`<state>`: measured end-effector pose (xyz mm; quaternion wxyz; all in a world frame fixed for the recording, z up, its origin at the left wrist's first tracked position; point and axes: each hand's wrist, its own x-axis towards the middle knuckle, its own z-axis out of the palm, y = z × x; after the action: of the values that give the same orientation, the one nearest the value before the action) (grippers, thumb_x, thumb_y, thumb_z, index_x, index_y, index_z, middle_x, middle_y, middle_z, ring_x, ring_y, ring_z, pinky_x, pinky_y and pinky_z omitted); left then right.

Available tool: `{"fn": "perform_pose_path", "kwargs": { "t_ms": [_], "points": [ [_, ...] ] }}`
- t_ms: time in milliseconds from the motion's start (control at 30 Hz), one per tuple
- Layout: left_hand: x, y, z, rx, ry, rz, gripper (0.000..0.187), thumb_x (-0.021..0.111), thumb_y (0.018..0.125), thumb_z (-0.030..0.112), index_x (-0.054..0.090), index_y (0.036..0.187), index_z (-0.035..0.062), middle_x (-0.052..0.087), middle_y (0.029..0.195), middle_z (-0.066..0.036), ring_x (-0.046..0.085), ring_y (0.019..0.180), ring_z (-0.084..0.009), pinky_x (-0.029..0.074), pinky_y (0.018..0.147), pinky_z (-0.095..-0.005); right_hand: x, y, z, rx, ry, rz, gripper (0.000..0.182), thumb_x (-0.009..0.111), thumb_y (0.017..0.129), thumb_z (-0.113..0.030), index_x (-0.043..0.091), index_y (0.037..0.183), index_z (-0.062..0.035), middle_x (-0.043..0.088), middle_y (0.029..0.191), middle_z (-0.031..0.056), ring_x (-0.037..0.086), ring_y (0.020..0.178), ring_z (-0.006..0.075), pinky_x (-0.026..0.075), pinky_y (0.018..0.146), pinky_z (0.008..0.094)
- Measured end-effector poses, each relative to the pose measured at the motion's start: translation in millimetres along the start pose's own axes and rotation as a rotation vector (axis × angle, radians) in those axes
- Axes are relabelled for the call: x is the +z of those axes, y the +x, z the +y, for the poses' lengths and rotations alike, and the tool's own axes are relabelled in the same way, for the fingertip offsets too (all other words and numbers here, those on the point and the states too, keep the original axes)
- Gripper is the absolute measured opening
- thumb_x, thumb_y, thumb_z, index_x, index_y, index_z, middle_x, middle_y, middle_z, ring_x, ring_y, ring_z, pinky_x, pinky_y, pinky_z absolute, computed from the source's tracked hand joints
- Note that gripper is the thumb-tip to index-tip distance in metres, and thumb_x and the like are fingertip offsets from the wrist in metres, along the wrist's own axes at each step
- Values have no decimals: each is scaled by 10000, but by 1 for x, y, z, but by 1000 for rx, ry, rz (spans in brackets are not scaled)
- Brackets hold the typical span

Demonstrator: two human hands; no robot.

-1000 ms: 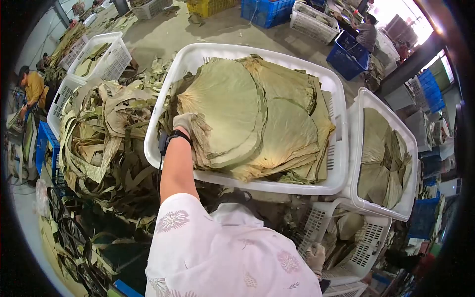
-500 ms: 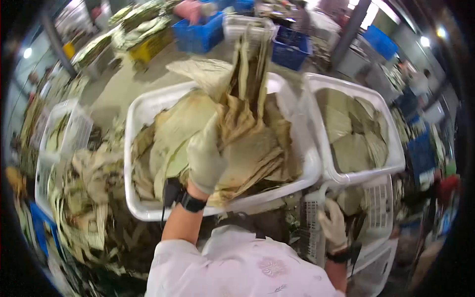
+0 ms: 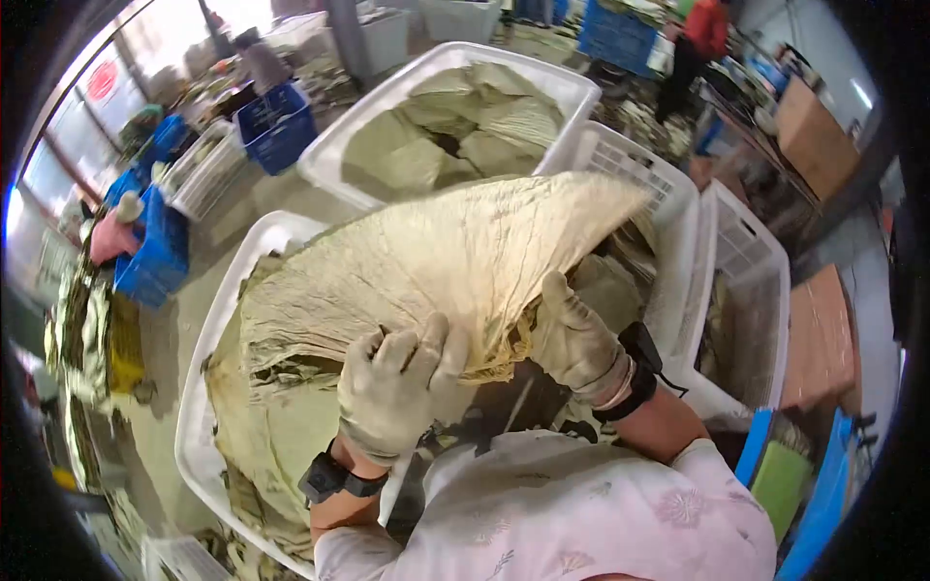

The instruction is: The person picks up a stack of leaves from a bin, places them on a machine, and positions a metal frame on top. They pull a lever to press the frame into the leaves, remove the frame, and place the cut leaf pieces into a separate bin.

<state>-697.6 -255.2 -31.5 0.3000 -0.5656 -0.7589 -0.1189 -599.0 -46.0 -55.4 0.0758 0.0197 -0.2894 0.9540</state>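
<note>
A large, pale tan dried leaf, fan-shaped with veins spreading from its lower edge, stretches across in front of me. My left hand, in a whitish glove, is closed on its crumpled lower edge, knuckles up. Gloved as well, my right hand grips the same edge farther right, thumb pointing up along the leaf. Beneath and to the left, more greenish dried leaves lie in a white tub. The leaf overlaps the near side of a second white tub in this view.
Flat greenish leaves fill the second tub. White slatted crates stand to the right, near brown cardboard. A blue crate is on the floor at upper left. People work farther back, one in a red top.
My view has swung to the right. My right hand has come up from the slatted crate to the leaf. The bundle that stood upright at my left hand no longer shows; a leaf is spread wide.
</note>
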Motion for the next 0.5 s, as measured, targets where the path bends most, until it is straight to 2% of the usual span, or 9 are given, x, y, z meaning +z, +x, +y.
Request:
{"fn": "perform_pose_path", "kwargs": {
  "t_ms": [33, 133, 200, 267, 333, 367, 400, 467, 500],
  "points": [
    [0, 10, 3, 15, -15, 0, 390, 670, 797, 184, 738, 1181, 185, 733, 1142, 34, 584, 940, -154, 475, 814, -398, -5, -7, -4, -48, -64, -114, 518, 538, 1052, -352, 468, 1484, -75, 458, 1552, 93, 437, 1424, 247, 328, 1203, 470],
    [20, 28, 1, 130, -76, 77, 366, 680, 809, 183, 742, 1169, 199, 735, 1133, 46, 590, 933, -140, 475, 800, -390, -62, -33, 2, -102, 168, 130, 395, 599, 1011, -265, 616, 1332, -37, 567, 1451, 127, 510, 1371, 273, 381, 1172, 467],
    [38, 32, 3, 158, -117, 66, 340, 681, 816, 186, 745, 1150, 204, 734, 1131, 45, 594, 926, -133, 472, 788, -376, -84, -47, -2, -139, 166, 60, 410, 547, 1005, -196, 555, 1357, 13, 639, 1282, 184, 604, 1226, 286, 494, 1061, 500],
    [49, 43, 8, 170, -152, 58, 315, 681, 824, 189, 748, 1131, 209, 734, 1128, 44, 597, 919, -125, 469, 776, -362, -58, -55, -16, -266, 132, 34, 316, 545, 974, -142, 632, 1240, 4, 673, 1221, 180, 649, 1146, 308, 517, 1034, 503],
    [52, 57, 12, 356, -184, 161, 289, 690, 818, 201, 751, 1099, 228, 734, 1115, 52, 591, 913, -111, 457, 760, -330, -43, -60, -23, -378, 330, 521, 295, 558, 966, -128, 643, 1220, -2, 677, 1218, 161, 659, 1124, 310, 543, 1003, 485],
    [62, 56, 17, 349, -182, 227, 282, 696, 813, 213, 748, 1089, 235, 727, 1126, 51, 585, 939, -101, 448, 733, -308, -51, -64, -28, -452, 282, 668, 311, 557, 975, -120, 633, 1252, -2, 672, 1238, 157, 654, 1138, 307, 543, 1007, 466],
    [58, 60, 17, 353, -171, 224, 282, 696, 813, 213, 748, 1089, 235, 727, 1126, 51, 585, 939, -101, 448, 733, -308, -51, -70, -31, -451, 291, 659, 311, 557, 975, -120, 633, 1252, -2, 672, 1238, 157, 654, 1138, 307, 543, 1007, 466],
    [43, 76, 18, 456, -190, 189, 308, 697, 807, 223, 740, 1112, 232, 721, 1147, 45, 573, 1010, -108, 453, 812, -329, -49, -83, -42, -478, 137, 671, 332, 574, 975, -136, 626, 1274, -2, 668, 1250, 152, 648, 1153, 303, 542, 1010, 458],
    [53, 80, 21, 413, -70, 377, 362, 707, 808, 260, 724, 1157, 166, 705, 1200, -7, 560, 1119, -171, 428, 969, -377, -61, -94, -39, -581, 3, 785, 330, 573, 980, -136, 623, 1276, 0, 659, 1280, 152, 644, 1172, 298, 542, 1014, 452]
  ]
}}
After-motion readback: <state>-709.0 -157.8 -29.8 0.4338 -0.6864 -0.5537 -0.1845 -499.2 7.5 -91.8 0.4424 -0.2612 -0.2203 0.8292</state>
